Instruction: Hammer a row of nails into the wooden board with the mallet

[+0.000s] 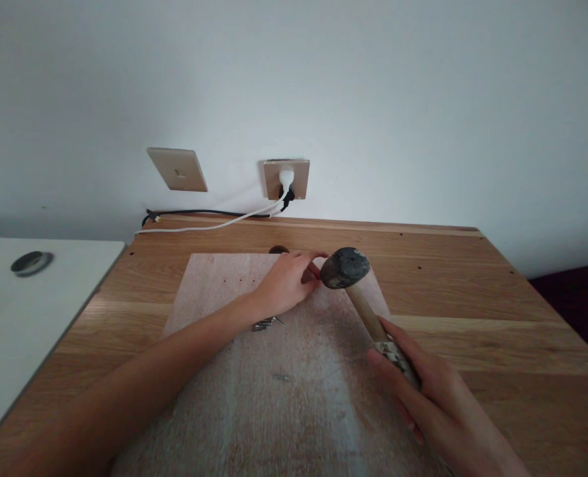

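My right hand (430,387) is wrapped around the wooden handle of a rubber mallet (346,268). The mallet's dark, scuffed head is over the far part of a worn wooden board (294,424), close to my left fingertips. Resting on the board, my left hand (286,285) has its thumb and fingers curled into a pinch; whatever they hold is hidden behind the fingers and mallet head. Beside my left wrist lies a small pile of nails (264,324). One small metal piece (281,377), blurred, lies nearer to me. Small dark holes dot the board's far left part.
Under the board is a wooden table (472,285) against a white wall. A socket (301,175) holds plugs, with a white cable (209,228) and a black cable (199,211) running left. On the left, a white surface (40,318) carries a round dark object (29,263).
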Demonstrator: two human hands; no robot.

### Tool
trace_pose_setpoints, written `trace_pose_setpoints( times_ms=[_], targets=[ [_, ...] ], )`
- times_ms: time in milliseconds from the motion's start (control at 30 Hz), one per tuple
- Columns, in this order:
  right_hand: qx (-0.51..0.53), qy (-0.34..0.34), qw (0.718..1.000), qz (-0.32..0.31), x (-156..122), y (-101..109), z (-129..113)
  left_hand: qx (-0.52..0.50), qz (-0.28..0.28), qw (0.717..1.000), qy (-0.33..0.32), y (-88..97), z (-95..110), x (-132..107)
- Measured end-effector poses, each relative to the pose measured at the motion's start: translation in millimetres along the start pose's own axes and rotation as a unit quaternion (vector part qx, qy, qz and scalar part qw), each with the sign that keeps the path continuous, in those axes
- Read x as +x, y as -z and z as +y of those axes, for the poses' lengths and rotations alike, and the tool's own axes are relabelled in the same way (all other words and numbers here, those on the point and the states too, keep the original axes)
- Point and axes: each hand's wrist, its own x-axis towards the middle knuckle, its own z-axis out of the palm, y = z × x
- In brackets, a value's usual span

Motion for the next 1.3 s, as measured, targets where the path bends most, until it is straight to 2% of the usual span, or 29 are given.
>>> trace_pose_setpoints(
  times_ms=[100,167,267,333,433,533,633,833,967,1067,1200,1300],
  targets=[
    [-0.019,0.019,1.0,-0.002,1,0,1,-0.02,-0.003,1.0,0.004,3.2,-2,-1],
    [-0.028,0.016,0.999,-0.003,-1,-1,-2,-0.02,-0.003,1.0,-0.008,11.8,0,-6],
    [-0.031,-0.003,0.999,0.005,-5,-2,-7,0.066,-0.022,0.996,-0.055,34.7,10,-23],
    [-0.027,-0.01,0.999,0.019,-6,-2,-10,0.172,-0.079,0.976,-0.111,50.9,22,-41],
    [-0.026,-0.01,0.999,0.026,-8,-2,-10,0.313,-0.166,0.919,-0.173,63.7,38,-69],
    [-0.017,-0.022,0.999,0.03,-9,-2,-7,0.395,-0.162,0.886,-0.18,60.3,44,-87],
    [-0.006,-0.028,0.999,0.034,-12,-4,-7,0.425,-0.141,0.876,-0.181,52.8,41,-91],
    [0.007,-0.044,0.998,0.048,-18,-6,-17,0.384,-0.145,0.895,-0.176,55.8,38,-82],
    [0.022,-0.039,0.998,0.043,-19,-6,-16,0.296,-0.136,0.939,-0.108,59.2,31,-66],
    [0.026,-0.047,0.997,0.052,-18,-7,-13,0.23,-0.109,0.965,-0.058,57.2,18,-48],
    [0.033,-0.059,0.996,0.051,-17,-7,-12,0.221,-0.092,0.968,-0.071,50.1,3,-28],
    [0.037,-0.06,0.996,0.048,-17,-7,-12,0.234,-0.093,0.963,-0.094,44.5,0,-22]
  ],
)
